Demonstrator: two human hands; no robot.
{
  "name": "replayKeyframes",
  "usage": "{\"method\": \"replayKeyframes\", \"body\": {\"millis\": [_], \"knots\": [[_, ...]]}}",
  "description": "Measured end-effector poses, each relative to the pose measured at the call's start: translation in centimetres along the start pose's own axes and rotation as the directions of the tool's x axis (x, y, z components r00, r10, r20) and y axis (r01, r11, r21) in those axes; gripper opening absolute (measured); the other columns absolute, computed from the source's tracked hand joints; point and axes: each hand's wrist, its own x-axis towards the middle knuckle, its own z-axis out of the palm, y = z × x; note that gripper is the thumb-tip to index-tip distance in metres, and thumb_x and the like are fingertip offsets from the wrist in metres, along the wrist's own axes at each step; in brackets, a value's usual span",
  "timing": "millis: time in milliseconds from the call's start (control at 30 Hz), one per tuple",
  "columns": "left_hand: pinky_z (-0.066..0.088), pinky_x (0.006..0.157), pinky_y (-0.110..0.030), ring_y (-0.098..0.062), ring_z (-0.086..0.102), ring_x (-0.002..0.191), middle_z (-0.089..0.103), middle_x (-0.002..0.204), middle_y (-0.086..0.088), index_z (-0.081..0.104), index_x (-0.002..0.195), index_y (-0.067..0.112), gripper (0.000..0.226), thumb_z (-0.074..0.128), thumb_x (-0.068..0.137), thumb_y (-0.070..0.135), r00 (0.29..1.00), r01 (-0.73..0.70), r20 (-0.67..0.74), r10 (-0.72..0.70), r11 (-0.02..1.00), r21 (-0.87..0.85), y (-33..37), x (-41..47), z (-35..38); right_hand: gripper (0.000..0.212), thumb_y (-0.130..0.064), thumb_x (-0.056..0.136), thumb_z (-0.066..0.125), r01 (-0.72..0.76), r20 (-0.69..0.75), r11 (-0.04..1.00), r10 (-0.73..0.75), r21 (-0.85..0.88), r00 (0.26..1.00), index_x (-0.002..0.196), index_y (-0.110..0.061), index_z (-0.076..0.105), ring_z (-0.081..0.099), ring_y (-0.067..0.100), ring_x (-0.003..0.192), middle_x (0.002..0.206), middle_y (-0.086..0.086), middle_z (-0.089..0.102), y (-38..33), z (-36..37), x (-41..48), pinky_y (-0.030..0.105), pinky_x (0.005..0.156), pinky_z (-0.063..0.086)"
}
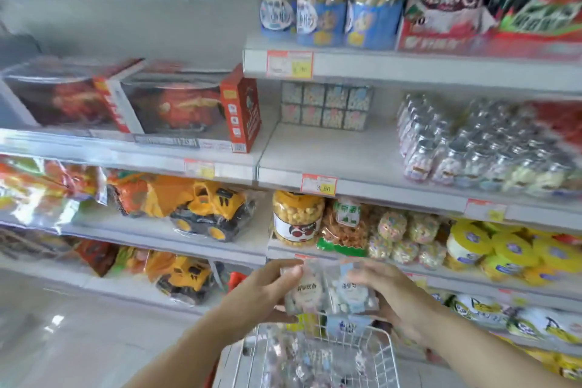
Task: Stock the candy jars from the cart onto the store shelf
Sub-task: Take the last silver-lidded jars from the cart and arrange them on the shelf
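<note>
**Two candy jars held over the cart, facing an open shelf bay**

The left hand [261,290] grips a clear plastic candy jar with a pink-toned round label [307,288]. Its fingers [283,268] curl over the jar's top edge and the thumb lies underneath. The right hand [396,296] grips a matching clear plastic candy jar with a blue-toned label [352,291], with its fingers [368,274] wrapped over the top and right side. The two jars touch side by side, upright, above the front rim of the white wire cart [382,353]. The cart holds more clear packs, too blurred to detail.

Ahead and higher, the grey middle shelf [330,151] has a broad bare stretch running from its front edge back to a stacked block of clear candy cubes [326,107] at the rear. On the right, a dense cluster of small clear jars [472,148] bounds this stretch and comes close to the front lip. On the left, the stretch ends at the bay divide, beside a red toy carton [241,110]. An orange price tag [318,184] sits on the lip below the bare stretch. The shelf above closes the bay overhead.
</note>
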Motion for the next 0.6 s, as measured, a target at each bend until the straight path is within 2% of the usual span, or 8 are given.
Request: {"method": "replayKeyframes", "body": {"millis": [100, 167, 200, 267, 367, 433, 500, 600], "knots": [[0.057, 0.091, -0.045, -0.019, 0.069, 0.105, 0.067, 0.118, -0.003, 0.064, 0.118, 0.036, 0.044, 0.066, 0.082, 0.061, 0.993, -0.122, 0.012, 0.121, 0.988, 0.096, 4.0, 0.1, -2.5, 0.051, -0.055, 0.062, 0.082, 0.148, -0.052, 0.979, -0.156, -0.142, 0.986, 0.11, -0.041, 0.071, 0.062, 0.012, 0.112, 0.115, -0.008, 0.07, -4.9, 1.5, -0.7, 0.043, 0.105, 0.042], [0.058, 0.085, -0.026, -0.007, 0.067, 0.104, 0.067, 0.118, 0.005, 0.062, 0.121, 0.039, 0.043, 0.062, 0.085, 0.062, 0.972, -0.227, 0.002, 0.234, 0.943, 0.242, 6.8, 0.6, -4.6, 0.038, -0.042, 0.073, 0.079, 0.224, -0.088, 0.955, -0.245, -0.196, 0.965, 0.111, -0.04, 0.07, 0.066, 0.006, 0.101, 0.112, -0.01, 0.071, -8.0, 2.4, -0.3, 0.032, 0.097, 0.046], [0.054, 0.078, -0.013, -0.001, 0.064, 0.102, 0.066, 0.117, 0.008, 0.058, 0.127, 0.037, 0.044, 0.058, 0.088, 0.058, 0.96, -0.264, 0.0, 0.281, 0.902, 0.341, 8.3, 1.0, -5.6, 0.042, -0.041, 0.072, 0.08, 0.259, -0.098, 0.944, -0.283, -0.202, 0.954, 0.112, -0.038, 0.069, 0.068, 0.007, 0.098, 0.111, -0.008, 0.071, -9.3, 2.8, -0.1, 0.031, 0.094, 0.047], [0.046, 0.07, -0.003, 0.003, 0.061, 0.099, 0.064, 0.117, 0.012, 0.052, 0.137, 0.031, 0.051, 0.057, 0.091, 0.053, 0.937, -0.32, 0.031, 0.348, 0.82, 0.475, 11.1, 2.5, -7.8, 0.06, -0.048, 0.06, 0.086, 0.313, -0.128, 0.922, -0.347, -0.227, 0.929, 0.116, -0.039, 0.066, 0.066, 0.01, 0.098, 0.113, -0.009, 0.068, -11.3, 3.7, 0.5, 0.028, 0.089, 0.048], [0.047, 0.077, -0.011, -0.005, 0.06, 0.102, 0.059, 0.127, 0.009, 0.049, 0.141, 0.032, 0.058, 0.063, 0.088, 0.051, 0.911, -0.378, 0.081, 0.405, 0.739, 0.558, 14.1, 5.4, -10.5, 0.063, -0.051, 0.069, 0.08, 0.289, -0.221, 0.868, -0.399, -0.404, 0.89, 0.127, -0.046, 0.056, 0.057, 0.0, 0.111, 0.124, -0.017, 0.059, -13.2, 4.3, 2.1, 0.019, 0.084, 0.043], [0.049, 0.077, -0.017, -0.002, 0.06, 0.097, 0.056, 0.13, 0.011, 0.047, 0.142, 0.034, 0.061, 0.068, 0.086, 0.05, 0.912, -0.384, 0.107, 0.396, 0.736, 0.557, 15.2, 7.3, -11.6, 0.061, -0.045, 0.077, 0.078, 0.266, -0.278, 0.849, -0.42, -0.456, 0.864, 0.132, -0.046, 0.052, 0.058, 0.007, 0.112, 0.127, -0.009, 0.057, -13.7, 4.2, 3.6, 0.019, 0.082, 0.045], [0.045, 0.073, -0.011, 0.002, 0.056, 0.094, 0.05, 0.131, 0.015, 0.044, 0.143, 0.034, 0.062, 0.069, 0.088, 0.045, 0.902, -0.406, 0.14, 0.409, 0.694, 0.595, 16.1, 9.1, -12.0, 0.063, -0.043, 0.081, 0.077, 0.243, -0.319, 0.834, -0.435, -0.496, 0.842, 0.137, -0.044, 0.048, 0.058, 0.009, 0.109, 0.128, -0.005, 0.057, -14.1, 4.2, 5.0, 0.017, 0.08, 0.045], [0.045, 0.07, -0.015, -0.008, 0.054, 0.107, 0.051, 0.136, 0.009, 0.044, 0.143, 0.033, 0.062, 0.07, 0.087, 0.043, 0.889, -0.423, 0.131, 0.438, 0.681, 0.597, 17.0, 12.1, -12.3, 0.068, -0.039, 0.084, 0.075, 0.204, -0.373, 0.828, -0.438, -0.523, 0.818, 0.144, -0.037, 0.043, 0.057, 0.013, 0.109, 0.131, -0.008, 0.055, -15.0, 3.7, 7.3, 0.011, 0.073, 0.042]]}}
